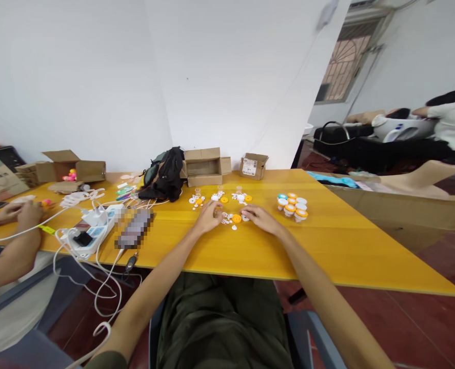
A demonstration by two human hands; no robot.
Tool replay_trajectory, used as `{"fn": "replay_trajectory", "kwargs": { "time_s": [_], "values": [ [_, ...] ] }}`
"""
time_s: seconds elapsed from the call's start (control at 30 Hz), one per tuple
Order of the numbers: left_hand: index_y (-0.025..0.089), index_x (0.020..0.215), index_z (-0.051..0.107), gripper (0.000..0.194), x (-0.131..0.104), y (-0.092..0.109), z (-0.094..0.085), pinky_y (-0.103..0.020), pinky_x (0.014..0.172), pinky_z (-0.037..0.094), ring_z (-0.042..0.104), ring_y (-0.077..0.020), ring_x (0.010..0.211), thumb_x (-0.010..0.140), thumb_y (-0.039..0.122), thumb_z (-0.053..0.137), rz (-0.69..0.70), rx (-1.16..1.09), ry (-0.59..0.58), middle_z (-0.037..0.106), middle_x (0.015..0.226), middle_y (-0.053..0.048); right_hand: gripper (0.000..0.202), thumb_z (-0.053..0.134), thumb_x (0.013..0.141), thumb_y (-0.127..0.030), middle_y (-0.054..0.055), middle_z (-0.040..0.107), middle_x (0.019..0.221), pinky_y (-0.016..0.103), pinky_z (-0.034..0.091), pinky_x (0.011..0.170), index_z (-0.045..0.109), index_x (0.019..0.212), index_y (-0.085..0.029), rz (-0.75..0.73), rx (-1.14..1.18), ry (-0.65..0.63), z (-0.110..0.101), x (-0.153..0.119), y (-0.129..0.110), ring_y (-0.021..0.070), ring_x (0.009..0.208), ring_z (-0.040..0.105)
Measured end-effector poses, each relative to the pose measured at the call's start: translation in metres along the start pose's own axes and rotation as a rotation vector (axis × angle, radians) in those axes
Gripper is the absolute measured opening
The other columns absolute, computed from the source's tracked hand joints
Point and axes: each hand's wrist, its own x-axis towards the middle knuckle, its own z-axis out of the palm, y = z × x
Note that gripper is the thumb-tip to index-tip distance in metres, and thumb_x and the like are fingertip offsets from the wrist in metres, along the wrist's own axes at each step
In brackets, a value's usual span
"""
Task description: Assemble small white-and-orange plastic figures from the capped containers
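A yellow lid (pixel 237 219) lies on the counter (pixel 350 246) in front of the person, with small white parts (pixel 227 217) close to its left and a white disc (pixel 244 218) to its right. This spot, between the hands, seems chosen so both can get at the pieces without stretching.

The left hand (pixel 209 219) comes in from the left, its fingers bent inward with a moderate gap; whether something clear sits in them I cannot tell. The right hand (pixel 263 218) mirrors it, fingers narrow at the white disc, though I cannot tell whether they pinch it or only touch it. Both forearms reach over the near edge, which probably steadies the hands.

Farther back stand three more clusters, including a yellow lid (pixel 224 200) and a clear cup (pixel 238 190), kept apart perhaps so the pieces do not mix. Capped cups (pixel 300 214) stand bunched to the right, outside the hands' working space. An open box (pixel 204 179) and a smaller box (pixel 253 167) stand near the wall, likely to leave the front free.
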Motion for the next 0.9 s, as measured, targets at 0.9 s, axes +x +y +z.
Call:
{"fn": "replay_trajectory", "kwargs": {
  "time_s": [0.9],
  "values": [
    [0.021, 0.081, 0.069, 0.009, -0.032, 0.012, -0.012, -0.052, 0.106, 0.034, 0.041, -0.0318, 0.125, 0.083, 0.016, 0.061, 0.249, 0.346, -0.125, 0.058, 0.128, -0.010, 0.006, 0.059, 0.092, -0.025, 0.004, 0.063, 0.093, 0.034, 0.054, 0.080, 0.060, 0.086, -0.024, -0.047, -0.060, 0.108, 0.030, -0.037, -0.032, 0.0199, 0.085, 0.063]
  ]
}}
